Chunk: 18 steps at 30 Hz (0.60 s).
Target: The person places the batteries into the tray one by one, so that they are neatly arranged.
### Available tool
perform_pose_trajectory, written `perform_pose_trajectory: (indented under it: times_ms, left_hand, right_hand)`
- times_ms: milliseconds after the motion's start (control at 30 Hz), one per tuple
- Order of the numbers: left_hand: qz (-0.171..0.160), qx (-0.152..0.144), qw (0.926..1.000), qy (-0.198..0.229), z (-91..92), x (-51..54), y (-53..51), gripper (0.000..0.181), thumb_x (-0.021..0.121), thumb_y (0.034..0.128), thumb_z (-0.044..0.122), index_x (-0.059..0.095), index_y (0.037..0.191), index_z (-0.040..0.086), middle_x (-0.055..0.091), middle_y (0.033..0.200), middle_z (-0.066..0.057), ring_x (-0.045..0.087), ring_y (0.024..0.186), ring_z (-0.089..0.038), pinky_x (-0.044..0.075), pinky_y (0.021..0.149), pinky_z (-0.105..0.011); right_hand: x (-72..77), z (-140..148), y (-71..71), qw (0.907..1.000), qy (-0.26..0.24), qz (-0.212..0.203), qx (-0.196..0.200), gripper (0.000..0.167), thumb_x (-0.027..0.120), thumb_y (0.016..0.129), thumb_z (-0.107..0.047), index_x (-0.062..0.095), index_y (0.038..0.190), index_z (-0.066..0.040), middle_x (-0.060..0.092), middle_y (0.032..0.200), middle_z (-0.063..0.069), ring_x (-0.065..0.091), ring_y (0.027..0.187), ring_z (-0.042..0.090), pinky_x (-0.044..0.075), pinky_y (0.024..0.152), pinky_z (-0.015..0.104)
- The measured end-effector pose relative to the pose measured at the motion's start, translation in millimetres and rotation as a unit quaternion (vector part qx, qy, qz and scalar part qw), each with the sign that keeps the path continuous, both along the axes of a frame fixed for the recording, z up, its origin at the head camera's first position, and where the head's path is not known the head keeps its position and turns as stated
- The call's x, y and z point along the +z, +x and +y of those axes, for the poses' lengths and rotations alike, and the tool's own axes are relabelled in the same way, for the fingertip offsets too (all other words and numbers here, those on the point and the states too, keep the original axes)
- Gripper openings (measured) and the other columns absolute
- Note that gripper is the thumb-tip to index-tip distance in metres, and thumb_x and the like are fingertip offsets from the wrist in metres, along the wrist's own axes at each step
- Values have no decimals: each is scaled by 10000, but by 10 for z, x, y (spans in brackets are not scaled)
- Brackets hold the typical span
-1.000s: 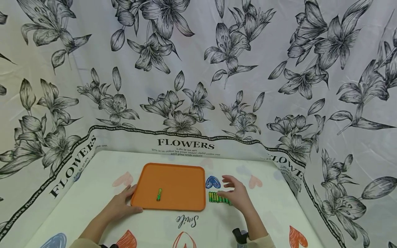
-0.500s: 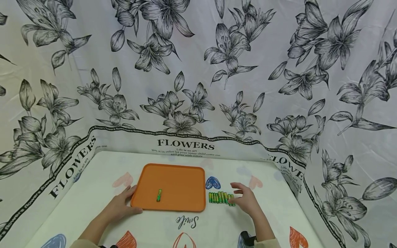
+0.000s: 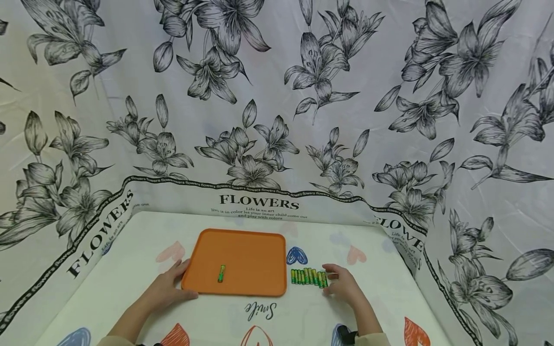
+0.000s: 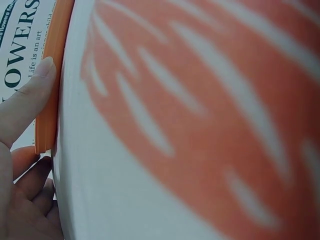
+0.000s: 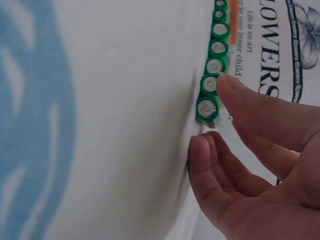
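An orange tray [image 3: 242, 245] lies on the white table, with one green battery [image 3: 221, 273] on it. My left hand [image 3: 166, 286] holds the tray's near left corner; in the left wrist view the thumb [image 4: 37, 95] presses along the tray's edge [image 4: 47, 117]. To the right of the tray, several green batteries [image 3: 308, 277] stand side by side in a row. My right hand [image 3: 344, 286] is at the right end of that row, its fingers spread around the end battery [image 5: 207, 108]. A small space shows between that battery and the lower fingers [image 5: 200, 155] in the right wrist view.
The tablecloth [image 3: 207, 317] carries printed hearts and the word Smile. A white flowered curtain [image 3: 259, 158] hangs behind the table and along both sides.
My right hand has moved right, from above the battery row to its right end, and more of the row shows. The left hand, the tray and the battery on it stay in place.
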<state>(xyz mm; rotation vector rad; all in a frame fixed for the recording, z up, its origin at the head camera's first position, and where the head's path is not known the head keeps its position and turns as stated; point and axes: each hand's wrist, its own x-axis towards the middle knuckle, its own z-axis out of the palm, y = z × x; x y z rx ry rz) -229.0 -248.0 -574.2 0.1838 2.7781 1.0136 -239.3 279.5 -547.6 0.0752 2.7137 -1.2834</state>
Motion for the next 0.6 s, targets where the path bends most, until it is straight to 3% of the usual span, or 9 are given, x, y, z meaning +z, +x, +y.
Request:
perform_pose_trajectory:
  times_ms: [333,600]
  left_hand:
    - [78,-11,10000,27,4,25,20,1122,846,730,563,318,1576,48,214,1612,-331,254,1423,-607,303,1075,-746]
    - [11,22,10000,85,5,19,22,1127,849,727,563,316,1576,46,206,1615,-328,253,1427,-603,294,1084,-743]
  right_hand:
    - [-58,-8,16,9975,642,269,92,645,804,650,110,658,1269,8,704,1108,133,648,1076,335,516,948,544]
    - [-66,-13,-3,9961,811,346,99,574,823,658,77,679,1209,6,708,1054,104,657,1012,295,530,905,522]
